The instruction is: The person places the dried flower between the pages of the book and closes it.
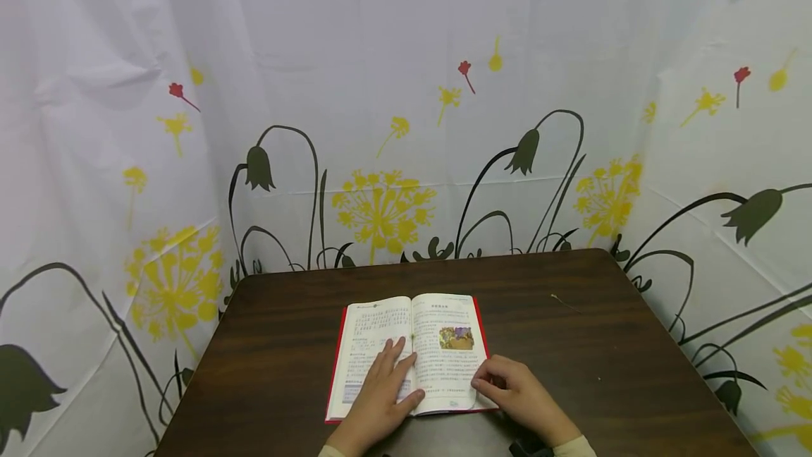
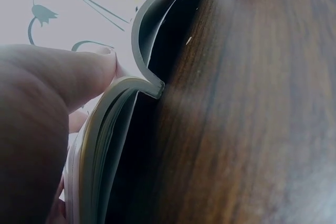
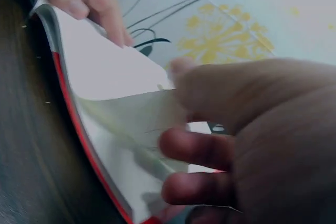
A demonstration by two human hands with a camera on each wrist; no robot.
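Turning one leaf cleanly is the job here, and it starts nearest the body with the right hand [image 1: 520, 393], whose curled fingers [image 3: 197, 150] pinch the lower outer corner of the right-hand page [image 3: 131, 124]; the right wrist view shows that thin sheet already lifted and bowed off the stack. Judging from that, the grip should stay light, on a single leaf only, with the thumb sliding rather than squeezing so the paper does not crease. Beside it, the left hand [image 1: 380, 393] lies flat with straight, relaxed fingers across the left page and the gutter, pressing the book [image 1: 409, 355] open; it holds nothing. Keeping that pressure steady seems wise, because the left wrist view shows the pages [image 2: 102, 145] humped up from the cover [image 2: 152, 30], ready to spring. The red-edged book lies open near the front middle of the dark wooden surface [image 1: 603, 344], a small coloured picture [image 1: 457, 338] on its right page. Beyond stands the flowered curtain [image 1: 406, 125], well apart from the work.
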